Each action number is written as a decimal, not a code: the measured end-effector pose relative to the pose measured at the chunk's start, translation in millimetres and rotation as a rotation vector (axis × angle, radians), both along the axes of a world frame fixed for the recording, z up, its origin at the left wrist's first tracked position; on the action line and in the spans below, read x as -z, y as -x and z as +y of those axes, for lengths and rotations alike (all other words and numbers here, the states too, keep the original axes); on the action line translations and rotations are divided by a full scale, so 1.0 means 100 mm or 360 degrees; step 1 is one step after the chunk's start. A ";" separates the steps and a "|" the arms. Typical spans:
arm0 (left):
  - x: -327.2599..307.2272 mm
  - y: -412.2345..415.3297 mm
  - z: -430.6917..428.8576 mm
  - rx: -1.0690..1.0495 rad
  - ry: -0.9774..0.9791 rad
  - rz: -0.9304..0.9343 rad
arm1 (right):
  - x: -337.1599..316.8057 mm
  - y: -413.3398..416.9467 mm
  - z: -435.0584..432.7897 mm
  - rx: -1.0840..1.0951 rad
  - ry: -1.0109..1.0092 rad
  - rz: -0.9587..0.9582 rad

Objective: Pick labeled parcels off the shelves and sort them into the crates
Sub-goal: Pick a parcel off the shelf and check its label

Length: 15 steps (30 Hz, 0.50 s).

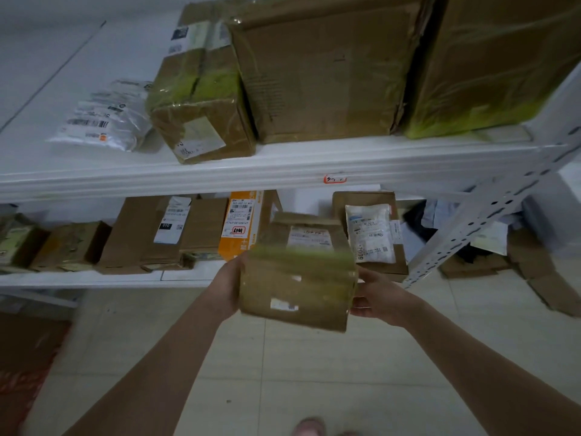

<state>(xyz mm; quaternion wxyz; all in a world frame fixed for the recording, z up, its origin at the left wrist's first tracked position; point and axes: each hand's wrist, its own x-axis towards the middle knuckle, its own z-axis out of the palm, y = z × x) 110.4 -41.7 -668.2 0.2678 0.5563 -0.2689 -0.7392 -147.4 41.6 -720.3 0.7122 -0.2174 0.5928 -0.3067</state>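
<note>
The cardboard box (pixel 298 287) is in the middle of the frame, in front of the lower shelf (pixel 188 274). The left hand (pixel 231 287) and right hand (pixel 377 297) each grip one side, fingers bent round it. That is likely so it does not fall.

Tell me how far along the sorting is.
Done: nothing can be confirmed, since no crate is in view. In hand: a cardboard box, held between left hand and right hand in front of the lower shelf. Left: many parcels sit on both shelves, including the orange box and white bag.
</note>
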 end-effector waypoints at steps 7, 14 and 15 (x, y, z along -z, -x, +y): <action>0.03 0.02 -0.05 0.0184 0.0216 -0.0254 | -0.01 0.02 0.03 0.0122 0.0006 -0.0033; 0.10 0.02 0.01 0.0263 0.0211 -0.0250 | 0.01 0.00 0.06 0.0002 -0.0003 -0.0173; 0.13 0.02 0.01 0.0239 0.0176 -0.0247 | 0.00 -0.03 0.05 -0.0015 0.0004 -0.0165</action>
